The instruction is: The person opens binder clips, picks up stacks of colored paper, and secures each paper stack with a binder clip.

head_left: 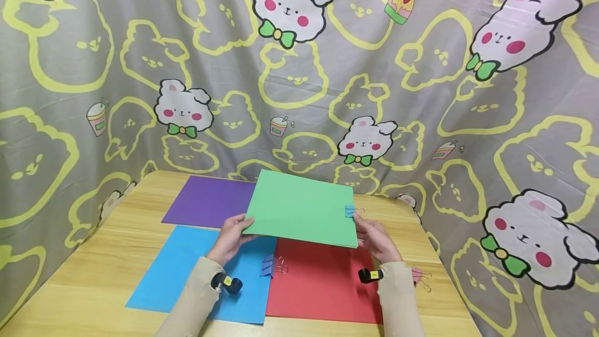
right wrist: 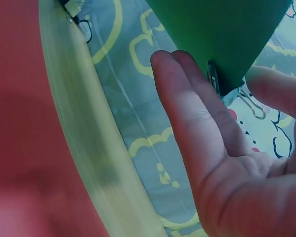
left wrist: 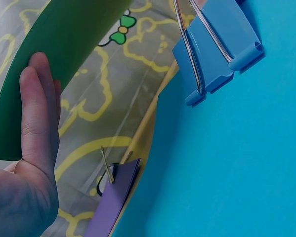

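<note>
Green paper [head_left: 299,207] is held up above the table, with a light-blue binder clip [head_left: 350,211] on its right edge. My left hand [head_left: 231,238] pinches its lower left corner, thumb on top and fingers underneath. At the right edge, my right hand [head_left: 374,238] holds the paper beside the clip, its thumb by the clip and its fingers [right wrist: 187,103] stretched beneath. Below lie blue paper [head_left: 173,269] with a blue binder clip [head_left: 267,266] at its right edge, and red paper [head_left: 323,285] with a pink binder clip [head_left: 417,276].
Purple paper [head_left: 210,202] lies behind the blue paper on the wooden table [head_left: 93,259]; the green paper hides its right end in the head view. A patterned curtain [head_left: 224,92] hangs behind and beside the table.
</note>
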Demonstrator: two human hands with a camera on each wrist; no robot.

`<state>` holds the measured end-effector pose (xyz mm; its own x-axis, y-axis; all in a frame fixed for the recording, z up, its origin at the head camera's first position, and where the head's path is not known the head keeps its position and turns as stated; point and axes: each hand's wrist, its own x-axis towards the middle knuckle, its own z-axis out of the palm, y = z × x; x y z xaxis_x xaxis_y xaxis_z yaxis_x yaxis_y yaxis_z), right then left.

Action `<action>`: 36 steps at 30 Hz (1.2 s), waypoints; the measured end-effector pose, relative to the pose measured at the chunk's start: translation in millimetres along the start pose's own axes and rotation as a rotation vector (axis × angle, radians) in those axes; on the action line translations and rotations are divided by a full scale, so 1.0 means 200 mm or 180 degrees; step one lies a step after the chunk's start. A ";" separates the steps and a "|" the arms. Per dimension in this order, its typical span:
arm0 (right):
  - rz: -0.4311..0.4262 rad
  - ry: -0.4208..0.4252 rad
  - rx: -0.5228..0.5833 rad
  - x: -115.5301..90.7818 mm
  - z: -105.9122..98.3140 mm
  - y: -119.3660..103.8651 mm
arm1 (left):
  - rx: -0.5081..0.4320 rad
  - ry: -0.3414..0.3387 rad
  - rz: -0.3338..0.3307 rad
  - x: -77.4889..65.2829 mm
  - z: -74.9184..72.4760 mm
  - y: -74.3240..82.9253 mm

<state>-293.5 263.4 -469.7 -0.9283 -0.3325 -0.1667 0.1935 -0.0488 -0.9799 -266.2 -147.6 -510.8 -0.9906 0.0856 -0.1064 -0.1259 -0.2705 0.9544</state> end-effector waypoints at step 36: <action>-0.0094 0.0283 0.1037 0.03 0.11 0.01 | 0.0150 0.0008 0.0025 0.00 0.01 0.03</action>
<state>-290.8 240.1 -469.0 -0.9562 -0.2438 -0.1618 0.2442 -0.3603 -0.9003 -267.5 -147.3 -505.2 -0.9917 0.0814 -0.0996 -0.1157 -0.2256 0.9673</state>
